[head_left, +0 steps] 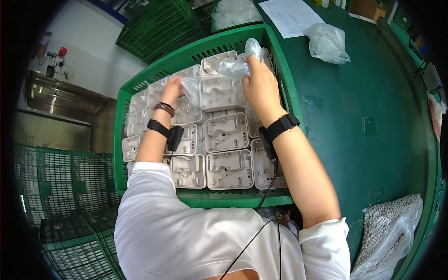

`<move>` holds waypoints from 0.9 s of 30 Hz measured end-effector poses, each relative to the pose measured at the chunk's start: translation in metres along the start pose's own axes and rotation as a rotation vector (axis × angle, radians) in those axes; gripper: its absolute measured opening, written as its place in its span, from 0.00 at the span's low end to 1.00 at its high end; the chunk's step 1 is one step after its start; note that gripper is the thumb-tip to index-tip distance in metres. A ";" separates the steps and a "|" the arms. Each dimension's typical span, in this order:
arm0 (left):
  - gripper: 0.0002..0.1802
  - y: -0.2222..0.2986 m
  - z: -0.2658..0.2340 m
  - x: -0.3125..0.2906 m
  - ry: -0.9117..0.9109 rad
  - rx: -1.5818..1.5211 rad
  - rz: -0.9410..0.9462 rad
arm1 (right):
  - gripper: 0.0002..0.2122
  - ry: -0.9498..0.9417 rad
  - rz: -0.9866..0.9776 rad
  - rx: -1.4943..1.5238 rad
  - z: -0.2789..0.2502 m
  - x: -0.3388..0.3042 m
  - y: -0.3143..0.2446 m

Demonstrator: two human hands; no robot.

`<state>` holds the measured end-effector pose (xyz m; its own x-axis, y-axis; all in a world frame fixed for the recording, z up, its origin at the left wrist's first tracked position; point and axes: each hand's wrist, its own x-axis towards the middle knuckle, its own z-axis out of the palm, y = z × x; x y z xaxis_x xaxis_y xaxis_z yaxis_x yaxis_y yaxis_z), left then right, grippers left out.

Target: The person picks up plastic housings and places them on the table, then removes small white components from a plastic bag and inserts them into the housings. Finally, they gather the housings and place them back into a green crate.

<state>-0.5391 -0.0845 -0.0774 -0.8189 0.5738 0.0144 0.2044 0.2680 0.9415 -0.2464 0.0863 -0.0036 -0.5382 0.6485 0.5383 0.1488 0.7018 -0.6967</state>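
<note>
A green crate (pixel 290 93) in front of me holds several pale grey plastic housings (pixel 226 131), open side up, with posts and ribs inside. Over the far ones lie clear plastic bags. My right hand (pixel 259 85) is closed at the crate's far right, gripping a crumpled clear plastic bag (pixel 252 48) that bulges above and left of the fingers. On the left side of the crate, my left hand (pixel 172 91) is smeared by motion beside another piece of clear plastic (pixel 190 89). Its fingers do not show well enough to tell whether they hold that plastic.
Right of the crate stretches a green tabletop (pixel 345 135) with a paper sheet (pixel 291 16), a crumpled clear bag (pixel 328 43) and a bag of small grey pieces (pixel 389 228). Green crates (pixel 158 28) stand beyond; more stacked crates (pixel 60 182) are at the left.
</note>
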 end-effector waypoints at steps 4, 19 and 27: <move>0.15 0.091 0.000 -0.018 0.370 0.000 0.075 | 0.18 -0.107 0.180 -0.113 -0.011 -0.001 -0.014; 0.11 0.071 -0.036 -0.031 -0.232 1.067 0.084 | 0.16 -0.090 0.036 0.208 -0.010 0.000 -0.020; 0.11 0.027 -0.050 -0.051 -0.135 1.033 0.107 | 0.15 -0.109 0.033 0.116 -0.010 0.003 -0.014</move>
<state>-0.5184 -0.1456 -0.0361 -0.7159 0.6980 -0.0172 0.6829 0.7051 0.1910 -0.2415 0.0813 0.0121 -0.6221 0.6305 0.4642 0.0746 0.6380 -0.7664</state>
